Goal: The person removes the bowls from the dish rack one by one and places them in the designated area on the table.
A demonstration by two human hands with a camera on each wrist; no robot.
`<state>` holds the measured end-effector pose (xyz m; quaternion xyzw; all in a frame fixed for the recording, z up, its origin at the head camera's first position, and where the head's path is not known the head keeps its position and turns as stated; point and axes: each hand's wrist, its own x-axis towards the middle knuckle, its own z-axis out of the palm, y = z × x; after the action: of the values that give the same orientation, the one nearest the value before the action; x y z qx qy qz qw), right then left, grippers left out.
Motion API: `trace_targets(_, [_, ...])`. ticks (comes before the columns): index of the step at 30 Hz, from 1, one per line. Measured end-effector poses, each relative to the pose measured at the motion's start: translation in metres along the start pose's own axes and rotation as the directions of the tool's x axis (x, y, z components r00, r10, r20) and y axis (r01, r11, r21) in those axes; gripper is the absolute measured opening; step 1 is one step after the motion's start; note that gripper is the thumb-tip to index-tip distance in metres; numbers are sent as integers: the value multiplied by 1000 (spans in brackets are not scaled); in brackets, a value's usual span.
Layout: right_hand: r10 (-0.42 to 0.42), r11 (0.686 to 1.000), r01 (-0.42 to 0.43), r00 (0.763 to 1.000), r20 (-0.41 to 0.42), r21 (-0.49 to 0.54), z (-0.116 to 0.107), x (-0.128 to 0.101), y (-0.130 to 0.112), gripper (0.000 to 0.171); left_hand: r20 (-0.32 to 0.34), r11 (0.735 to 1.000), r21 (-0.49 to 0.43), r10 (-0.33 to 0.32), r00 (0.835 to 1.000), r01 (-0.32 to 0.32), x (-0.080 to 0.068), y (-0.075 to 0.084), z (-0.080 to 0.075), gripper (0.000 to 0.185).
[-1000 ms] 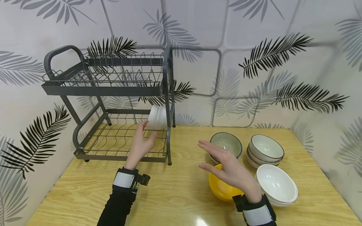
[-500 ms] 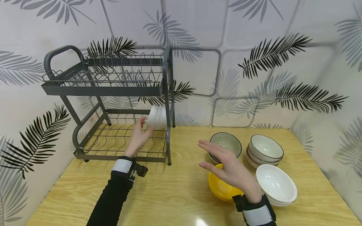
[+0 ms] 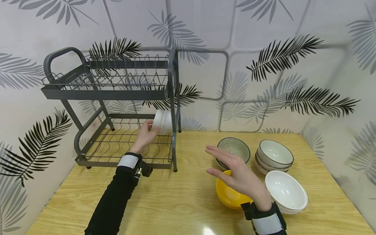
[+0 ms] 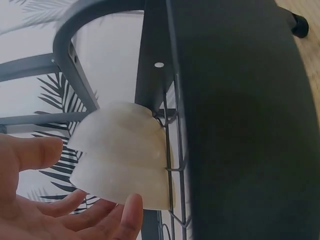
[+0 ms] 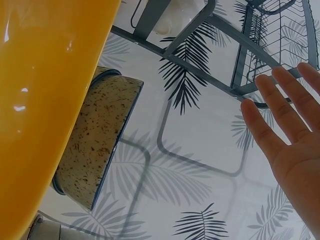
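Observation:
Two nested white bowls (image 3: 163,122) stand on their sides at the right end of the rack's lower tier. My left hand (image 3: 144,134) reaches in beside them. In the left wrist view, the thumb (image 4: 47,152) is just off the bowls' rims, while the fingers (image 4: 131,215) lie along the lower side, one fingertip overlapping the lower bowl (image 4: 115,177). My right hand (image 3: 239,176) hovers with straight fingers and a spread thumb, holding nothing. Below it sits a stack of yellow bowls (image 3: 227,195), partly hidden by the hand; a speckled grey-green bowl stack (image 3: 236,148) is just behind.
The dark two-tier dish rack (image 3: 108,94) stands on the left of the wooden table (image 3: 182,199), its upper tier overhanging the left hand. At the right are dark-rimmed cream bowls (image 3: 276,155) and stacked white bowls (image 3: 286,191). Patterned wall (image 3: 202,19) closes the back.
My left hand has shifted slightly up and in toward the white bowls, its thumb and fingers closer to them; the forearm swung left. The right hand stays in place.

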<state>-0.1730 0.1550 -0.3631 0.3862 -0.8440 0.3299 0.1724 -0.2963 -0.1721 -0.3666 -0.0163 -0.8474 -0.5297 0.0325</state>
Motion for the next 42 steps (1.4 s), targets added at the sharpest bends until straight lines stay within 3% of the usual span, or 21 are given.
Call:
trace_targets(22, [-3,1000,3,1000,-1,-1,-1,-1,-1,56,-26,991,102,-83,996,85,23,0,8,51])
trace_targets(34, [14,1000,-14,1000,8,12,-2,-1,-1,56,-99,989,91,-105,990,114,32,-7,9,39])
trace_targets(42, [10,1000,-10,1000,7,18,-2,-1,0,56,-144,990,12,-138,980,141,31,-7,7,38])
